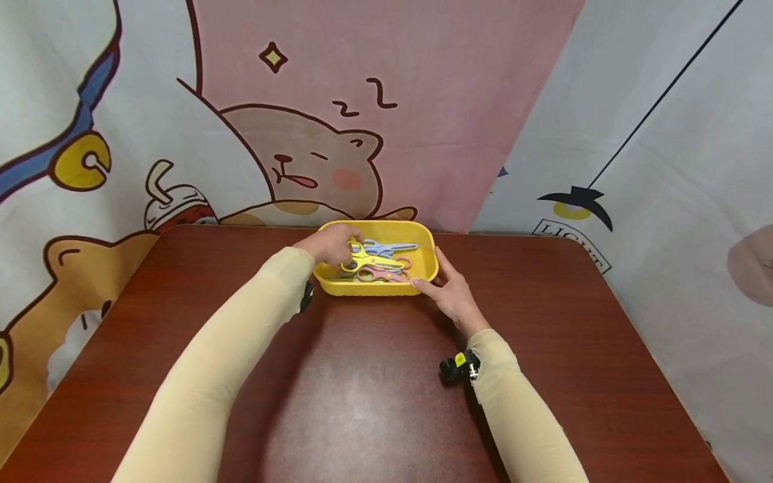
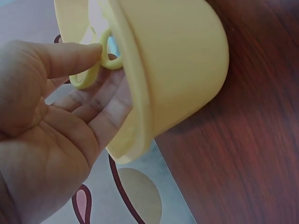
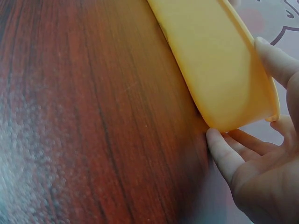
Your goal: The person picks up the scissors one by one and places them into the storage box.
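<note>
A yellow plastic basket (image 1: 368,289) stands at the far side of the table with several pairs of scissors inside. My left hand (image 1: 332,244) reaches over its left end and pinches a pair of yellow scissors (image 1: 382,262) by the handle loops. In the left wrist view, the thumb presses on a yellow loop (image 2: 112,64) right beside the rim. Blue scissors (image 1: 389,247) and pink scissors (image 1: 382,276) lie around the yellow pair. At the basket's right end, my right hand (image 1: 454,298) grips the corner, thumb on the rim and fingers along the side and lower edge.
The dark red-brown wooden table (image 1: 356,396) stretches from the basket towards me. Behind it hangs a cloth (image 1: 459,100) printed with cartoon animals, touching the table's far edge. A small black camera (image 1: 455,367) is strapped at my right wrist.
</note>
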`<state>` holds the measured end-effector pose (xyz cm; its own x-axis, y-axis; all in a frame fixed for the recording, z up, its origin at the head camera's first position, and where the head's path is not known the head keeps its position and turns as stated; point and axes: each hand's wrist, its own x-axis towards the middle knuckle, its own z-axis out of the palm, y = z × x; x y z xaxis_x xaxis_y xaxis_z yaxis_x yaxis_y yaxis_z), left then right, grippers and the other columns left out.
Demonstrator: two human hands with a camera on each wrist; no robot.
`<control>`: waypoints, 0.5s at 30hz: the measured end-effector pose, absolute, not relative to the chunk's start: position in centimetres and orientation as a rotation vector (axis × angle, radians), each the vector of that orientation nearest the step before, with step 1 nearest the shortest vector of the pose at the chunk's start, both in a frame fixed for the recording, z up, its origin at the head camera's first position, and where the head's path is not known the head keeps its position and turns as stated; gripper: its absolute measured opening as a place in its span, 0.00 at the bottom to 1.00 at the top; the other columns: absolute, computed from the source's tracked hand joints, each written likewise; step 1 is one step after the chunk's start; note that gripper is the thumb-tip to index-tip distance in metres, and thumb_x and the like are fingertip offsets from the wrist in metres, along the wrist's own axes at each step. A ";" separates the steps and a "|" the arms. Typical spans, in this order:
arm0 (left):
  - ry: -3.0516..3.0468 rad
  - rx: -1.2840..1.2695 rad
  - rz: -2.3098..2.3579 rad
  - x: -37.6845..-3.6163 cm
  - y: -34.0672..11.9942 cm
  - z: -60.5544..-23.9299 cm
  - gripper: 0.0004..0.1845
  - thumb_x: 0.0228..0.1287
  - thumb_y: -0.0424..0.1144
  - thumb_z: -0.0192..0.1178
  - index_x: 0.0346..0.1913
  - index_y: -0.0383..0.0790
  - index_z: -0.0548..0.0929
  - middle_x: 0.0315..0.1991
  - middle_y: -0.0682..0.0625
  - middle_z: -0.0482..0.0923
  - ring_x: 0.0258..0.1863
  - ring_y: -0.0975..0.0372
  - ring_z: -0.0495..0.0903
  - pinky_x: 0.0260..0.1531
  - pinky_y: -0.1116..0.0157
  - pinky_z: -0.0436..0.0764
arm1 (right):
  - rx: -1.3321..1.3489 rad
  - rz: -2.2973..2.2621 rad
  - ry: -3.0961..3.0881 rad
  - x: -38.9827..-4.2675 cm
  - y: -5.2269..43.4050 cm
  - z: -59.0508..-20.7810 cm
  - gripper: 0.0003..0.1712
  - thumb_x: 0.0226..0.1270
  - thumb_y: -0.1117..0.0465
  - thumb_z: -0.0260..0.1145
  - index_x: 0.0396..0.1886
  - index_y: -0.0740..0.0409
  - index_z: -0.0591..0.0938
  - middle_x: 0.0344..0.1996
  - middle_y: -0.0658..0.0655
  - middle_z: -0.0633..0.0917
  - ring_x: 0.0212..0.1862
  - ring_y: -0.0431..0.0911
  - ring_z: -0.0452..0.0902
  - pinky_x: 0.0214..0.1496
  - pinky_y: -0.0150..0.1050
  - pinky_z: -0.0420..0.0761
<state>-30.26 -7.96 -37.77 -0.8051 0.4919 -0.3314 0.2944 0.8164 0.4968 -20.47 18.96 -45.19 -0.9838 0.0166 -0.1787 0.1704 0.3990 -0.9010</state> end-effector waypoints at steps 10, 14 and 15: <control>2.559 0.503 0.513 -31.0 -8.2 -37.9 0.26 0.66 0.25 0.53 0.66 0.40 0.78 0.66 0.39 0.73 0.53 0.50 0.77 0.40 0.59 0.87 | 0.155 -1.658 2.509 -20.3 18.7 -45.2 0.58 0.66 0.49 0.76 0.85 0.37 0.49 0.83 0.55 0.55 0.78 0.56 0.61 0.78 0.52 0.64; 2.555 0.484 0.491 -31.4 -8.2 -37.9 0.26 0.63 0.24 0.56 0.65 0.40 0.79 0.64 0.39 0.74 0.42 0.53 0.79 0.34 0.64 0.84 | 0.152 -1.667 2.503 -20.2 18.6 -45.2 0.58 0.66 0.49 0.76 0.85 0.38 0.49 0.83 0.55 0.55 0.78 0.56 0.61 0.78 0.51 0.63; 2.554 0.476 0.489 -31.5 -8.2 -37.9 0.27 0.62 0.24 0.56 0.65 0.40 0.79 0.63 0.39 0.74 0.39 0.54 0.79 0.32 0.65 0.82 | 0.151 -1.668 2.502 -20.2 18.6 -45.2 0.58 0.66 0.49 0.76 0.85 0.38 0.49 0.83 0.55 0.55 0.78 0.55 0.61 0.78 0.52 0.63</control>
<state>-31.48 -8.18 -37.87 -0.8174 0.4153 -0.3991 0.2385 0.8748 0.4218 -20.22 18.61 -45.15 -0.9864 0.0109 -0.1639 0.1555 0.3836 -0.9103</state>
